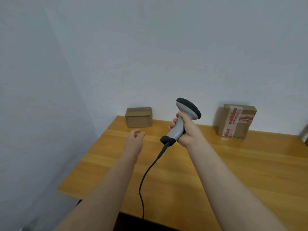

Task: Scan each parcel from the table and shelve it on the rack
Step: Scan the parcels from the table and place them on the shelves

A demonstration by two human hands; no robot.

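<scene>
Our right hand (186, 130) wrapped the smooth grey plastic handle of the black-headed barcode scanner (189, 107), head up, its black cable (146, 174) trailing off the glossy yellow wooden table (233, 167). Our left hand (135, 136), loosely curled and empty, was the nearer to the small plain cardboard box (139, 117), which lay just beyond it against the wall, long axis along the wall. The taller tape-bound cardboard parcel (236, 121) stood well to the right.

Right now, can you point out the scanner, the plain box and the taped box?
scanner (177, 130): head view, on its grey handle.
plain box (139, 117): head view, on its front face.
taped box (236, 121): head view, on its taped front.
</scene>
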